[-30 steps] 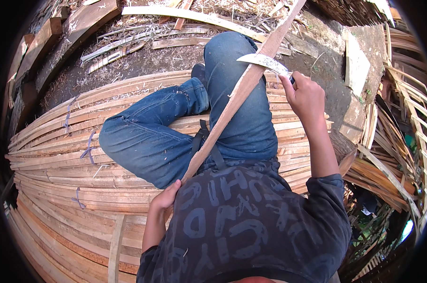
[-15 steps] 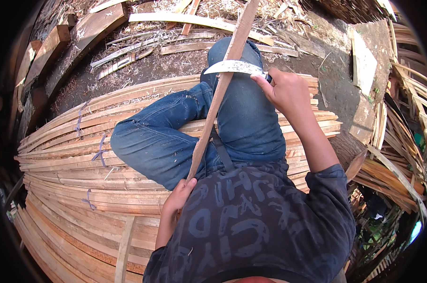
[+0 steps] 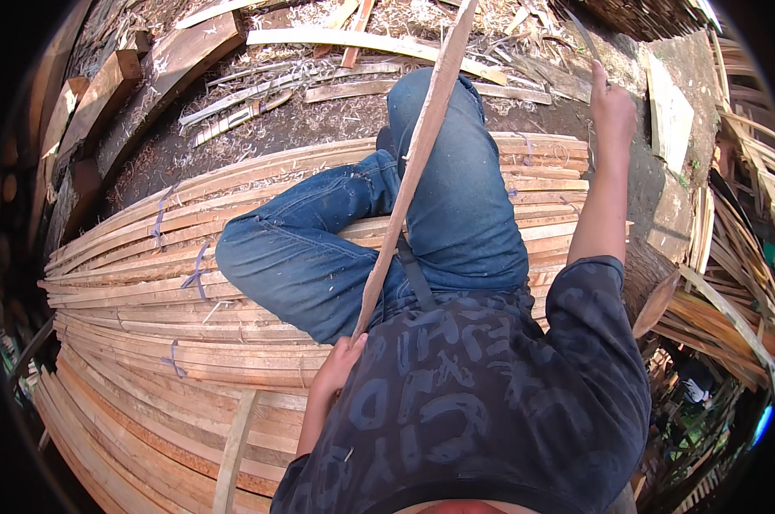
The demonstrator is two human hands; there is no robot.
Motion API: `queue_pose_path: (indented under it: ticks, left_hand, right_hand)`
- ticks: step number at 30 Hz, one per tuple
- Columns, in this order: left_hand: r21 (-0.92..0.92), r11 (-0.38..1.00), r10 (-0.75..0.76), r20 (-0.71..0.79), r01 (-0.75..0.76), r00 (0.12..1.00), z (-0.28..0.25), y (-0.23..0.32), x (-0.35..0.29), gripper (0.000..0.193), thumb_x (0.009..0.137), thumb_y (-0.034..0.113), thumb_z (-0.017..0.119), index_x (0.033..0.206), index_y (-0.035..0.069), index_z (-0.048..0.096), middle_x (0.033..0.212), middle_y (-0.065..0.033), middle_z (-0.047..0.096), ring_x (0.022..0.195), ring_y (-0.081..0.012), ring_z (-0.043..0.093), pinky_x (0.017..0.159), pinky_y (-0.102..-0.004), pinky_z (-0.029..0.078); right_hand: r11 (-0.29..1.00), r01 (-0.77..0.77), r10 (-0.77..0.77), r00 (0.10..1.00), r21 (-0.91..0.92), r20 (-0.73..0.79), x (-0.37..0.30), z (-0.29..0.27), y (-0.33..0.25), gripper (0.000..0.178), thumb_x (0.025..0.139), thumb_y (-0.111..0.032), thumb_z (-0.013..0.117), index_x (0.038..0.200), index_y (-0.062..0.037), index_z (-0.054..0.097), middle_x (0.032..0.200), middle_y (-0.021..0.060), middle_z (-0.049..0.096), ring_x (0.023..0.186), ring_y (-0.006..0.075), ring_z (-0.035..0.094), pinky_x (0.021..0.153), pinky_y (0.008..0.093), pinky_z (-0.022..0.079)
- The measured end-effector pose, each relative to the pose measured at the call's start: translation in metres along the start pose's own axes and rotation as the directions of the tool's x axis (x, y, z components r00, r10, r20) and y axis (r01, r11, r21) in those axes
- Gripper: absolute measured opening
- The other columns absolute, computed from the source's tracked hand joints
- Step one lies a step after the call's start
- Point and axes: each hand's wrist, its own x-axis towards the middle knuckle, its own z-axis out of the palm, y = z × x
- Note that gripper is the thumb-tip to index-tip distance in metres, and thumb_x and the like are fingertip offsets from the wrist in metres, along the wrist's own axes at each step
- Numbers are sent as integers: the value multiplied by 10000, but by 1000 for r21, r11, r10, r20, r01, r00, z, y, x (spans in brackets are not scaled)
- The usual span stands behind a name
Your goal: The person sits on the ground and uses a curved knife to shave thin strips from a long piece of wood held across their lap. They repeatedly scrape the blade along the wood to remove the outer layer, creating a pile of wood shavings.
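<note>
A long, rough strip of wood (image 3: 417,158) slants across my raised leg, its near end at my waist and its far end beyond my knee. My left hand (image 3: 340,364) is closed around the near end, close against my shirt. Off to the right and away from the strip, my right hand (image 3: 613,113) grips the handle of a curved knife. The knife blade (image 3: 586,36) points away and shows nearly edge-on, apart from the wood. My jeans-clad legs (image 3: 302,248) are bent, with the strip lying against the raised one.
Tied bundles of wooden strips (image 3: 148,300) lie beneath and left of me. Thick timber pieces (image 3: 169,73) sit at the far left. Shavings and loose slats (image 3: 353,38) cover the ground ahead. A log (image 3: 653,283) and more stacked strips (image 3: 713,330) stand at the right.
My right hand has lifted the knife off the strip and swung it outward, far and to the right. The left hand keeps its hold on the strip.
</note>
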Motion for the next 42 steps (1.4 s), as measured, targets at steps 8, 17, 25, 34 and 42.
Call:
queue_pose_path:
  ticks: [8,17,25,34,42]
  left_hand:
    - [-18,997,77,-102,-79,992,5,-2,17,515,990,396,447,827,-85,536,737,-91,530,727,-159,485,677,-329,441]
    - [94,932,363,-185,-351,913,14,24,-1,592,989,399,448,622,-66,468,540,-35,448,568,-109,390,541,-335,380]
    - [-79,982,161,-139,-173,977,11,32,-6,612,990,431,422,661,-80,492,581,-67,487,602,-125,431,609,-345,417]
    - [-23,987,156,-155,-161,976,11,30,-3,619,987,450,418,675,-77,508,581,-42,485,610,-122,434,616,-322,422]
    - [-56,979,185,-153,-196,971,9,27,-1,624,984,454,425,647,-68,483,570,-36,466,594,-113,419,563,-334,399]
  right_hand:
    - [796,582,-604,781,168,159,-125,5,-49,631,851,-612,525,605,-36,598,554,175,582,563,357,611,523,434,473]
    - [695,718,-719,695,39,-3,-99,30,-71,676,812,-699,490,642,-60,633,532,118,585,522,276,621,453,376,474]
    - [722,688,-682,726,79,-91,-107,41,-76,673,804,-704,496,611,-69,608,507,118,577,487,281,616,437,375,476]
    - [653,758,-756,651,-2,-76,-92,30,-78,637,826,-658,518,617,-59,580,505,114,551,509,291,608,446,384,458]
    - [612,783,-787,616,110,-7,-118,39,-82,665,829,-683,489,627,-64,624,509,129,574,484,279,614,437,369,476]
